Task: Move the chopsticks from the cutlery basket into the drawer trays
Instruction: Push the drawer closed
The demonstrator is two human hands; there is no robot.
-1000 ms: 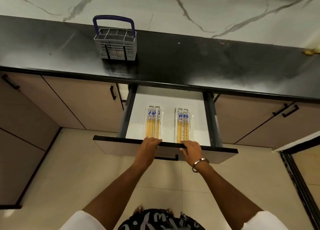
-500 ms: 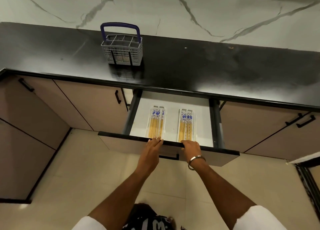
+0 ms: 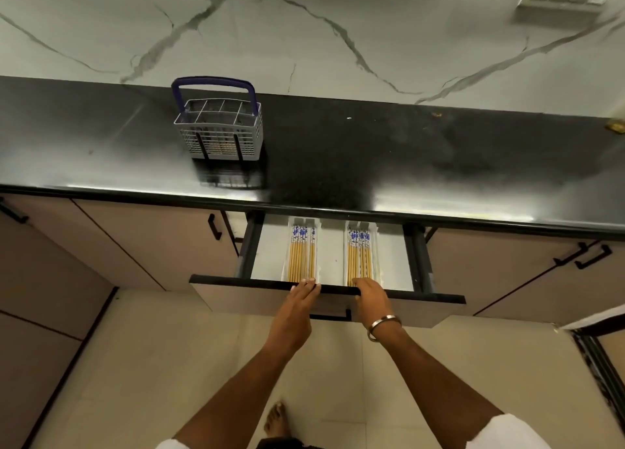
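Head view. A white-lined drawer (image 3: 333, 255) with a black top edge and beige front stood partly open beneath a glossy black stone countertop (image 3: 406, 157). Inside it lay two narrow clear plastic trays side by side but apart: the left tray (image 3: 302, 252) and the right tray (image 3: 362, 254), each holding a row of yellow bamboo chopsticks with blue-and-white patterned tops. The left set of chopsticks (image 3: 301, 261) and the right set of chopsticks (image 3: 360, 262) lay lengthwise, patterned ends toward the back of the drawer.

The left hand (image 3: 297, 310) rested on the drawer's front edge with fingers straight and held together, fingertips over the black rim just before the left tray. The right hand (image 3: 372, 299), wearing a silver metal bangle (image 3: 384, 327) at the wrist, lay with fingers extended over the same rim before the right tray; neither hand pinched anything.

On the countertop, well back and to the left, stood a grey plastic cutlery basket (image 3: 221, 134) with an upright blue handle; pale stick-like shapes showed through its lower grid, though what they were could not be told. A white marble-veined wall (image 3: 304, 32) rose behind.
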